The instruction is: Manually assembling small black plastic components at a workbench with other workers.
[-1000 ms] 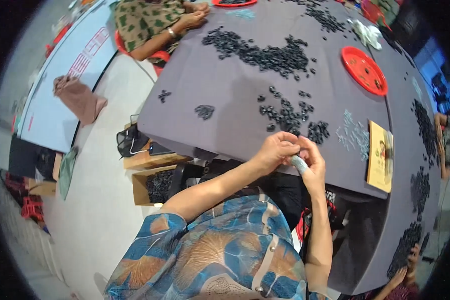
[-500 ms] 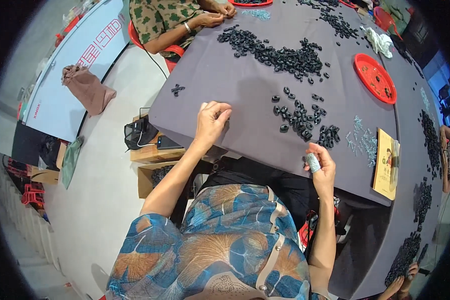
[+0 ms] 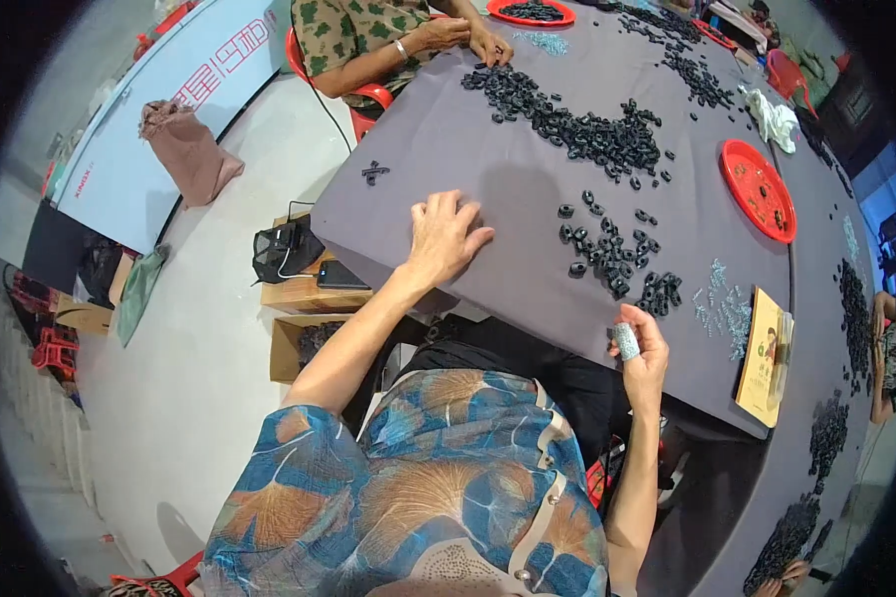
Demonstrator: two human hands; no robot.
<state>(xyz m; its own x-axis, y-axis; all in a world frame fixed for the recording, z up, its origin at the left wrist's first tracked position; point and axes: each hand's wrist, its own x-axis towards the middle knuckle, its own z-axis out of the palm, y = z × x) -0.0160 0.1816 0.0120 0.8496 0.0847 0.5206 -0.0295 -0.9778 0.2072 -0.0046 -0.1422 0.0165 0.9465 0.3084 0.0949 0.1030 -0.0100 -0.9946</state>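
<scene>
My left hand (image 3: 442,241) is palm down over the grey tablecloth (image 3: 408,144), fingers and thumb apart, with nothing visible in it. My right hand (image 3: 644,348) is by the table's near edge, its fingers curled in toward the thumb. A silvery wrap (image 3: 626,341) circles one of its fingers. Whatever those fingertips may hold is too small to make out. Just beyond the right hand lie a tight cluster of small black parts (image 3: 659,295) and a looser group of black oval parts (image 3: 607,249). A few joined black pieces (image 3: 375,173) lie by the table's left edge.
A larger heap of black parts (image 3: 577,129) lies farther off. To the right are small pale metal pieces (image 3: 724,310), a yellow booklet (image 3: 760,363) and a red tray (image 3: 767,169). A co-worker's hand (image 3: 489,45) touches the far heap; other people's hands are along the right edge.
My left hand has gone from a pinch to spread fingers and moved slightly right. The right hand stays curled. The co-worker's hand has reached the far heap. The whole view has shifted a little.
</scene>
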